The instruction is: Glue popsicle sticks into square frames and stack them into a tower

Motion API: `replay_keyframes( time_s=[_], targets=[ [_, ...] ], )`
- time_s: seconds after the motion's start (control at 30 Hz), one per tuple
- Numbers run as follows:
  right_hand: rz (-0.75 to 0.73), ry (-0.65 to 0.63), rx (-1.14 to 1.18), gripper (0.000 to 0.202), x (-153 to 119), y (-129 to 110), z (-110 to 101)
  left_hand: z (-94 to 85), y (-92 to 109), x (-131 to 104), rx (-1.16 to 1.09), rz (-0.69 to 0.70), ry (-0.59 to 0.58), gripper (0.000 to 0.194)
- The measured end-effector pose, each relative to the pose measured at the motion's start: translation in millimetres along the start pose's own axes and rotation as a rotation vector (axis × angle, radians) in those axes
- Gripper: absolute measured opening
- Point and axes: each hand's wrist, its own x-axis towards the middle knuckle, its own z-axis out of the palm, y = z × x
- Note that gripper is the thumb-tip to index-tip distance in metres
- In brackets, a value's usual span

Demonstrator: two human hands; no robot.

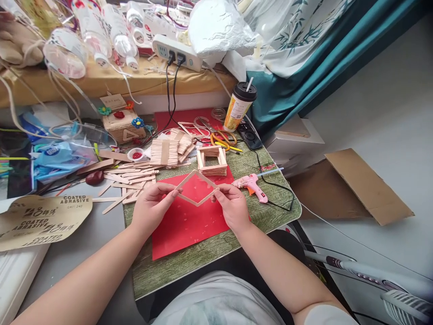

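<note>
Both my hands hold a diamond-shaped frame of popsicle sticks [188, 179] above a red sheet [184, 221]. My left hand [152, 205] pinches its left corner and my right hand [232, 205] pinches its right corner. Just behind the frame stands a square stack of sticks built like a small box [212, 162]. A pink hot glue gun [251, 185] lies to the right of my right hand, its cord trailing off the board. Loose sticks [128, 178] and a stick bundle [164, 152] lie to the left and behind.
A green wood-grain board [270, 205] carries the work. Yellow-handled scissors [219, 134], a lidded drink cup [238, 106], a small stick house with flowers [122, 124], a sandpaper sheet [40, 219], a power strip [176, 53], bottles and cardboard [367, 185] surround it.
</note>
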Motion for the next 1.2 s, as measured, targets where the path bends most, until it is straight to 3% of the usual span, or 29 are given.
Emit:
replay_keyframes(
  time_s=[0.23,0.4,0.5,0.63,0.87,1.2],
  targets=[
    [-0.242,0.0,-0.12,0.012,4,-10,-7,1.9,-2,7,0.288,0.05,-0.206,0.026],
    [-0.32,-0.023,-0.161,0.002,3,-19,-10,4.3,0,10,0.401,0.062,-0.34,0.021],
    [-0.342,-0.03,-0.164,0.005,4,-20,-12,4.1,-1,11,0.399,0.068,-0.374,0.02],
    [-0.309,-0.038,-0.141,0.004,5,-19,-11,3.5,-4,11,0.384,0.077,-0.38,0.018],
    [-0.075,-0.069,0.09,0.014,5,-14,-9,3.8,-3,11,0.381,0.108,-0.42,0.015],
    [-0.047,-0.173,0.176,0.014,7,-21,-9,4.0,-3,14,0.435,0.289,-0.473,0.011]
  ],
)
